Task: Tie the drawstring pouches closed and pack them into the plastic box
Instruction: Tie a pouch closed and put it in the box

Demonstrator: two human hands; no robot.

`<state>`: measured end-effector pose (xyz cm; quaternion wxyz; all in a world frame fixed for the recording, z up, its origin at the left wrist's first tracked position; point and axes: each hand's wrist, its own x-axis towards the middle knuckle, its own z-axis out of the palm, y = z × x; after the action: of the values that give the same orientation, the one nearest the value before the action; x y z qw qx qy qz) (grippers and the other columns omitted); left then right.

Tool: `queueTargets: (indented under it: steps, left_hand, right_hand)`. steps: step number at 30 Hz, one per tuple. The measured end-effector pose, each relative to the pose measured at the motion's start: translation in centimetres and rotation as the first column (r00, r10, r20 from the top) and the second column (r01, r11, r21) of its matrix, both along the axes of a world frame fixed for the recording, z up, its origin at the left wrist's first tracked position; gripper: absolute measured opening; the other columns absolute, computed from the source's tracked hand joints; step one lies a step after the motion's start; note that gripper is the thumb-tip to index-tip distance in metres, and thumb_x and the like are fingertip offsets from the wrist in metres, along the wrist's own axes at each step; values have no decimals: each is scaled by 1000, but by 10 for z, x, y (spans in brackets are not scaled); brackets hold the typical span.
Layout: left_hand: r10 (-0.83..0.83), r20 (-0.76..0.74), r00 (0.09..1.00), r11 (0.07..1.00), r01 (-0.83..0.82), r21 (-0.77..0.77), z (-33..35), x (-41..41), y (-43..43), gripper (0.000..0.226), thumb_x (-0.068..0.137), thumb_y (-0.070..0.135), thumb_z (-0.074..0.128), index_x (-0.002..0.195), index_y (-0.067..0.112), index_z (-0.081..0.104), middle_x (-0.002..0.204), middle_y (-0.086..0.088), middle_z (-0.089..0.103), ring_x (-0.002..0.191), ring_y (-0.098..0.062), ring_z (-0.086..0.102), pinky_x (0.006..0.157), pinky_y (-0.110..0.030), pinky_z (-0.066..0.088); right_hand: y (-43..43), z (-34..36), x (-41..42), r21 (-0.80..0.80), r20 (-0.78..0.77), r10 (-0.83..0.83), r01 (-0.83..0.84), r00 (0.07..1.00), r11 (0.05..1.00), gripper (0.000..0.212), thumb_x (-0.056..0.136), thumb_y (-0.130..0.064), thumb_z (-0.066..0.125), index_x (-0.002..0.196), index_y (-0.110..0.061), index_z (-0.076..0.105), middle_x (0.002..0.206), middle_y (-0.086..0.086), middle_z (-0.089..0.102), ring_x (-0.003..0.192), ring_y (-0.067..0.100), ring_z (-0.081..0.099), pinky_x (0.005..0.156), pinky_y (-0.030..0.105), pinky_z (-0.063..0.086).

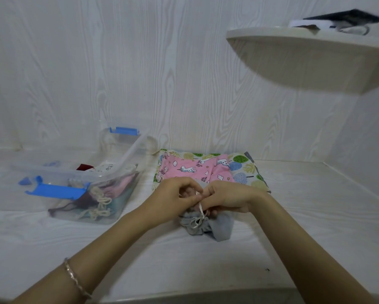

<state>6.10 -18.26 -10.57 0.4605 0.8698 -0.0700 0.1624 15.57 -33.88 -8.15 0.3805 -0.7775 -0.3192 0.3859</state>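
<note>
A grey drawstring pouch (219, 226) lies gathered on the white table in front of me. Its white drawstring (198, 218) loops over the bunched mouth. My left hand (173, 200) and my right hand (225, 197) meet just above it, and the fingers of both pinch the string. A pink unicorn-print pouch (195, 168) lies behind my hands on top of a tree-print pouch (247, 170). To the left stands the clear plastic box (109, 172) with blue clips, holding several tied pouches with cream cords.
The box's blue latch (57, 190) sticks out toward me. A rounded wall shelf (304, 55) with dark and white things on it hangs at the upper right. The wood-grain wall runs close behind the pouches.
</note>
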Motion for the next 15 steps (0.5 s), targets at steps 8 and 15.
queueTargets:
  steps: [8,15]
  left_hand:
    - [1,-159,987,988,-26,-154,1,2,7,22,76,12,80,89,14,63,66,1,66,59,-9,61,59,-22,50]
    - [-135,-501,855,870,-140,-473,1,1,13,16,79,17,77,85,11,63,64,-3,65,53,-11,55,59,-22,41]
  right_hand:
    - [-2,3,-15,31,252,-7,-1,968,1000,12,83,-5,69,93,0,73,81,15,73,70,14,67,78,31,55]
    - [-3,-3,-31,158,532,-199,134,823,978,14,75,-8,69,85,-16,65,66,-6,71,61,1,64,62,19,52]
